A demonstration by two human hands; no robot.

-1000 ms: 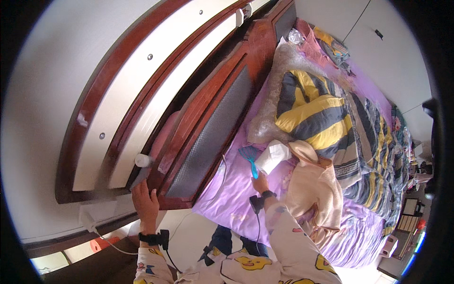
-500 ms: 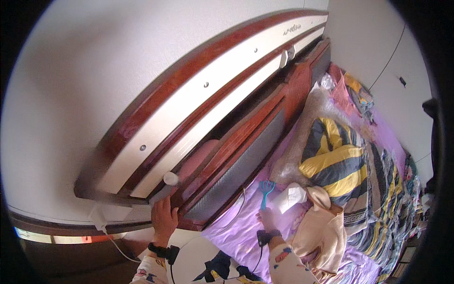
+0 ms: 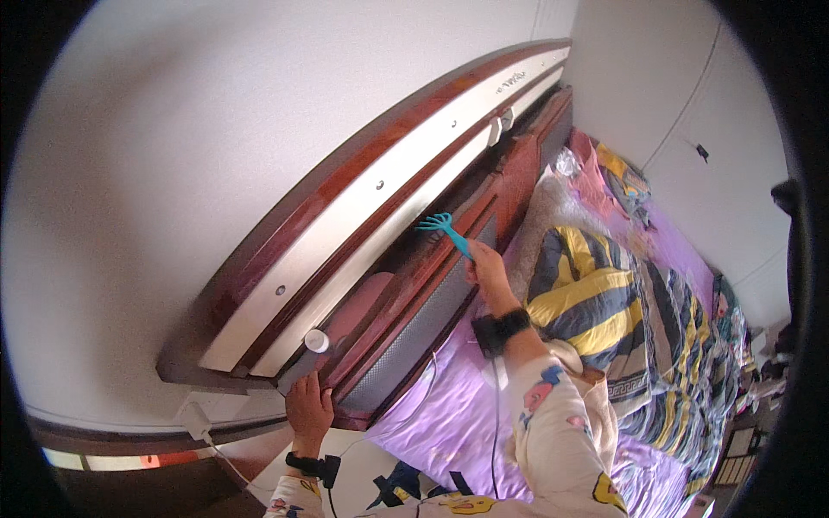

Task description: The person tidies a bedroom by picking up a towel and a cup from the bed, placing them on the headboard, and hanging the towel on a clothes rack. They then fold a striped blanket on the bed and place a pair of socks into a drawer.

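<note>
My right hand (image 3: 485,272) grips the handle of a teal claw-headed scratcher (image 3: 449,231) with several curved prongs. Its prongs are over the dark shelf gap behind the upper edge of the padded headboard (image 3: 414,330). At the near end of the headboard, my left hand (image 3: 309,406) lies on the edge with its fingers stretched out and nothing visible in them. Just beyond those fingers stands a small white round container (image 3: 317,340) on the ledge. A pink rounded object (image 3: 363,302) sits behind the headboard, partly hidden.
A long white and dark-red panel (image 3: 380,186) rises behind the headboard against the wall. To the right is a bed with a purple sheet (image 3: 414,436) and a striped yellow and grey quilt (image 3: 579,302). A white plug (image 3: 197,419) with a cable is at the lower left.
My right hand has lifted the teal scratcher from above the bed, up and forward to the headboard's top edge. My left hand has stayed at the headboard's near end.
</note>
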